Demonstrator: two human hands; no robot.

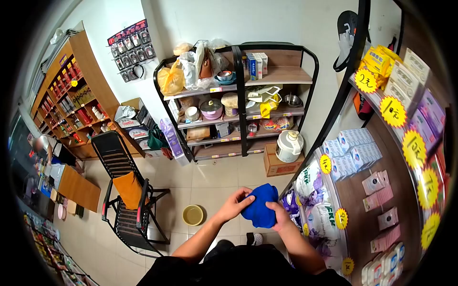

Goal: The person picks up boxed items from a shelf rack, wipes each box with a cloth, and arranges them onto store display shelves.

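A blue cloth (261, 208), bunched into a loose wad, is held up in front of the body, over the floor (214, 185) and beside the shelf (334, 202) on the right. The left hand (234, 204) is partly closed on its left edge, thumb against the near side; the right hand (282, 219) is partly closed on the lower right edge, thumb pressed on the front. Most of the right fingers are hidden behind the cloth, so how firmly they grip cannot be told. The folds look soft and bound by nothing visible, so if either thumb eased off, a layer could slide out and the wad could fall open or drop to the tiles. Pulling the hands apart unevenly could twist it or leave it hanging from one side. The right forearm is near the plastic packs (320, 221) on the shelf; an elbow swung outward could nudge one loose. A basin (192, 215) stands on the floor ahead and to the left of the shoe (257, 239), where a careless step that way could catch its rim and tip it.
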